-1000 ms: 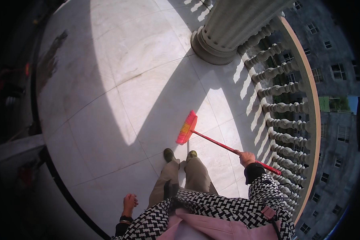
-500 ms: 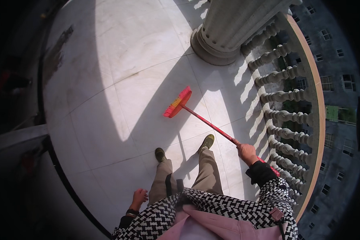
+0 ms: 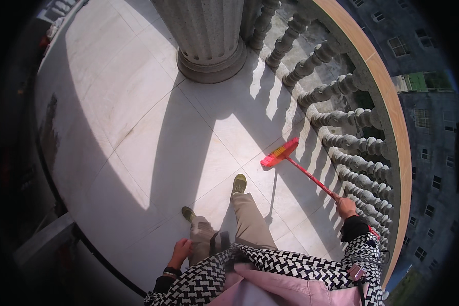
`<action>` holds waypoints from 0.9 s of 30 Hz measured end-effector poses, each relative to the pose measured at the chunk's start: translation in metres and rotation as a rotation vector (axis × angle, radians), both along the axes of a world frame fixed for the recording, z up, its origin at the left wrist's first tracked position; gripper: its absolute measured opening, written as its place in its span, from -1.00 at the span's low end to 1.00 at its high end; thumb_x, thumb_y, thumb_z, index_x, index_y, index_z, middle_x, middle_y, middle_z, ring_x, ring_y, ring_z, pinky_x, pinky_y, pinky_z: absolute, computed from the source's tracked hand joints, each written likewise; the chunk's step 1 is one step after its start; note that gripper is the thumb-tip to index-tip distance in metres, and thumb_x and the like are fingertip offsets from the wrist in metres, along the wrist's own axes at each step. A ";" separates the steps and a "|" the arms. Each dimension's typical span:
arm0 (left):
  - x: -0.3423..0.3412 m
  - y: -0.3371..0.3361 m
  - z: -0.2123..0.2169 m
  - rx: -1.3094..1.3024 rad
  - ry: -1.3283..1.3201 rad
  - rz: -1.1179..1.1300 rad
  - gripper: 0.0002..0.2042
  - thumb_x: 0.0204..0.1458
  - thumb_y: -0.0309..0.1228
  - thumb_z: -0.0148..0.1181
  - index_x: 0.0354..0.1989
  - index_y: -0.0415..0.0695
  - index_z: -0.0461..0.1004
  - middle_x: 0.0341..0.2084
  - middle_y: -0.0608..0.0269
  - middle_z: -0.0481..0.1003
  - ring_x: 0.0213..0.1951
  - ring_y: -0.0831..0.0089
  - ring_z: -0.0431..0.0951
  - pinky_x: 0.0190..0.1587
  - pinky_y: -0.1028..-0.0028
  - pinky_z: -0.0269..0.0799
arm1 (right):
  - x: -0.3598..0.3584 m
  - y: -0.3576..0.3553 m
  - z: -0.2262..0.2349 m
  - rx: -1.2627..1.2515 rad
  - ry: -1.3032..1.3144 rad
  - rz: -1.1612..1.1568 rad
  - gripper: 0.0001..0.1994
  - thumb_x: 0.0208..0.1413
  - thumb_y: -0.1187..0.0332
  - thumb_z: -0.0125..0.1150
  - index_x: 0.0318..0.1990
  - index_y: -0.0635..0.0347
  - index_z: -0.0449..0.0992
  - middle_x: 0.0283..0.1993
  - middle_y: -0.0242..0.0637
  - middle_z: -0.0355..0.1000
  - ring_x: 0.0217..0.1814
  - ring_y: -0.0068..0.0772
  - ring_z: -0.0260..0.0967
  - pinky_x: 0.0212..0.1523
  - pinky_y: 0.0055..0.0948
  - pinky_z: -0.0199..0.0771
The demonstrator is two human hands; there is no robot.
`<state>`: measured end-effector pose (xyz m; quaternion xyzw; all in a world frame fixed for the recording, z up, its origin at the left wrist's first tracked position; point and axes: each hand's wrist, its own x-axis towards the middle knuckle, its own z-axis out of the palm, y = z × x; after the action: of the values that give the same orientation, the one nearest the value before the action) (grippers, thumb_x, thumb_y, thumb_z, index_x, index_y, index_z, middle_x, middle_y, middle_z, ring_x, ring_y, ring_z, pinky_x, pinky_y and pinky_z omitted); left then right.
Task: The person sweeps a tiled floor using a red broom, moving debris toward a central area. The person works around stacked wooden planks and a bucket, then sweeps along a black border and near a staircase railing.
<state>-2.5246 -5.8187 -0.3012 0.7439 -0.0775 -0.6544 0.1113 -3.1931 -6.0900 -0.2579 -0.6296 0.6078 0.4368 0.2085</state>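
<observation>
My right hand [image 3: 346, 207] is closed around the red handle of a broom [image 3: 315, 178], out to my right. The broom head [image 3: 280, 153] is red and orange with pink and yellow bristles, and it is over the pale tiled floor close to the foot of the railing. Whether the bristles touch the tiles I cannot tell. My left hand [image 3: 181, 252] hangs low beside my left trouser leg, fingers curled, with nothing seen in it. The rear end of the broom handle shows in part behind my right sleeve.
A thick fluted column [image 3: 209, 46] stands ahead on a round base. Along my right curves a stone railing with turned balusters [image 3: 344, 119] and a tan top rail [image 3: 400, 158]. Shadows cross the floor [image 3: 137, 127]. A dark raised edge [image 3: 61, 201] runs along the left.
The broom head has swung to the right, toward the railing, with my right hand. My view has turned and my feet have stepped, so the column now appears further left.
</observation>
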 end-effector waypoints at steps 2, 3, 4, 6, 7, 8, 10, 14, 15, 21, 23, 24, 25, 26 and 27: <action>-0.007 -0.020 -0.005 -0.062 0.045 0.010 -0.79 0.26 -0.31 0.04 -0.31 -0.18 0.50 -0.58 0.34 0.48 -0.61 0.58 0.44 -0.57 0.55 0.34 | -0.026 0.005 0.031 -0.058 0.006 -0.006 -0.56 0.27 0.24 0.05 0.32 -0.29 0.35 -0.30 -0.13 0.59 -0.26 -0.01 0.59 -0.28 -0.05 0.57; -0.009 -0.032 -0.006 -0.077 0.067 0.027 -0.79 0.26 -0.32 0.03 -0.32 -0.18 0.49 -0.58 0.34 0.48 -0.61 0.58 0.44 -0.57 0.55 0.33 | -0.030 0.006 0.041 -0.102 -0.003 -0.002 -0.55 0.28 0.23 0.06 0.32 -0.33 0.36 -0.34 -0.15 0.58 -0.30 -0.02 0.58 -0.32 -0.06 0.56; -0.010 -0.043 -0.006 -0.091 0.064 0.005 -0.79 0.27 -0.33 0.02 -0.32 -0.18 0.49 -0.58 0.34 0.48 -0.61 0.59 0.43 -0.57 0.56 0.32 | -0.026 0.003 0.041 -0.139 -0.043 -0.014 -0.55 0.28 0.22 0.06 0.32 -0.34 0.35 -0.37 -0.16 0.58 -0.34 -0.01 0.57 -0.34 -0.06 0.55; -0.010 -0.062 -0.004 -0.167 0.053 -0.083 -0.79 0.28 -0.33 0.02 -0.31 -0.18 0.49 -0.59 0.34 0.48 -0.61 0.58 0.43 -0.55 0.56 0.33 | -0.007 -0.010 0.024 -0.171 -0.097 -0.050 -0.54 0.29 0.21 0.06 0.34 -0.36 0.33 -0.38 -0.18 0.58 -0.35 -0.05 0.57 -0.35 -0.08 0.54; -0.009 -0.072 -0.003 -0.165 0.060 -0.098 -0.79 0.29 -0.33 0.01 -0.31 -0.18 0.48 -0.59 0.34 0.48 -0.61 0.58 0.43 -0.55 0.56 0.34 | 0.006 -0.022 0.005 -0.187 -0.139 -0.064 -0.53 0.30 0.21 0.05 0.35 -0.36 0.31 -0.36 -0.19 0.59 -0.33 -0.09 0.58 -0.33 -0.09 0.54; -0.006 -0.083 -0.002 -0.140 0.080 -0.124 -0.78 0.30 -0.33 0.01 -0.29 -0.19 0.49 -0.61 0.32 0.48 -0.61 0.58 0.44 -0.54 0.55 0.35 | 0.024 -0.036 -0.021 -0.227 -0.185 -0.096 -0.52 0.31 0.20 0.04 0.38 -0.44 0.27 -0.35 -0.20 0.59 -0.31 -0.09 0.59 -0.31 -0.09 0.54; 0.005 -0.102 0.002 -0.126 0.046 -0.288 -0.78 0.30 -0.33 0.01 -0.28 -0.20 0.50 -0.61 0.31 0.48 -0.60 0.57 0.46 -0.54 0.55 0.36 | 0.060 -0.065 -0.079 -0.328 -0.235 -0.150 -0.51 0.31 0.23 0.05 0.37 -0.51 0.27 -0.29 -0.20 0.60 -0.25 -0.09 0.59 -0.23 -0.11 0.55; 0.036 -0.141 0.003 -0.079 -0.100 -0.439 -0.76 0.30 -0.29 0.01 -0.26 -0.20 0.52 -0.60 0.27 0.50 -0.60 0.53 0.52 -0.55 0.53 0.39 | 0.060 -0.050 -0.148 -0.385 -0.255 -0.512 -0.53 0.30 0.20 0.06 0.35 -0.45 0.31 -0.23 -0.12 0.59 -0.16 0.00 0.57 -0.16 -0.04 0.55; 0.046 -0.147 0.001 -0.062 -0.125 -0.424 -0.75 0.30 -0.27 0.01 -0.26 -0.19 0.52 -0.60 0.27 0.50 -0.60 0.52 0.53 -0.55 0.52 0.40 | 0.048 -0.025 -0.159 -0.411 -0.255 -0.609 -0.53 0.30 0.17 0.07 0.35 -0.42 0.32 -0.23 -0.08 0.58 -0.15 0.02 0.57 -0.15 -0.02 0.55; 0.071 -0.163 -0.016 0.071 -0.067 -0.637 -0.74 0.29 -0.25 0.03 -0.24 -0.20 0.53 -0.58 0.26 0.52 -0.59 0.48 0.55 -0.54 0.49 0.43 | 0.017 0.258 -0.101 -0.206 -0.005 -1.135 -0.49 0.27 0.30 0.05 0.38 -0.18 0.29 0.00 0.03 0.54 0.06 0.12 0.50 0.08 -0.02 0.49; 0.072 -0.181 -0.022 0.037 -0.030 -0.766 -0.72 0.29 -0.23 0.03 -0.24 -0.20 0.53 -0.57 0.25 0.53 -0.57 0.47 0.56 -0.54 0.49 0.44 | 0.040 0.329 -0.071 -0.249 -0.033 -1.231 -0.53 0.26 0.31 0.05 0.34 -0.04 0.34 -0.03 0.10 0.54 0.05 0.17 0.49 0.05 -0.03 0.50; 0.072 -0.192 -0.025 -0.009 -0.011 -0.826 -0.72 0.29 -0.23 0.03 -0.24 -0.21 0.53 -0.56 0.25 0.54 -0.57 0.47 0.56 -0.53 0.49 0.44 | 0.059 0.359 -0.057 -0.244 -0.043 -1.427 -0.51 0.25 0.34 0.07 0.35 0.00 0.33 -0.08 0.11 0.54 0.03 0.17 0.49 0.04 -0.06 0.50; 0.072 -0.200 -0.024 -0.051 0.003 -0.891 -0.71 0.29 -0.22 0.03 -0.24 -0.21 0.53 -0.55 0.25 0.54 -0.56 0.46 0.57 -0.53 0.49 0.44 | 0.089 0.386 -0.047 -0.318 -0.024 -1.567 -0.50 0.27 0.36 0.05 0.38 -0.03 0.31 -0.17 0.02 0.58 -0.05 0.13 0.55 -0.06 -0.06 0.54; 0.072 -0.214 -0.025 -0.066 0.015 -0.913 -0.72 0.29 -0.22 0.04 -0.23 -0.21 0.54 -0.55 0.24 0.55 -0.55 0.46 0.56 -0.51 0.46 0.46 | 0.111 0.408 -0.038 -0.364 -0.116 -1.781 -0.50 0.32 0.35 0.01 0.41 -0.10 0.28 -0.32 -0.14 0.52 -0.34 -0.10 0.46 -0.33 -0.16 0.48; 0.072 -0.233 -0.026 -0.101 0.023 -0.955 -0.72 0.28 -0.22 0.05 -0.23 -0.20 0.54 -0.54 0.23 0.56 -0.55 0.45 0.56 -0.49 0.44 0.48 | 0.158 0.434 -0.026 -0.374 -0.162 -2.047 -0.50 0.36 0.34 -0.04 0.44 -0.17 0.26 -0.47 -0.31 0.47 -0.63 -0.33 0.38 -0.60 -0.25 0.42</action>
<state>-2.4525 -6.0519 -0.3277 0.6113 -0.4410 -0.6361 -0.1650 -3.0348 -5.6564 -0.2838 0.1369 0.8931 -0.0931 0.4183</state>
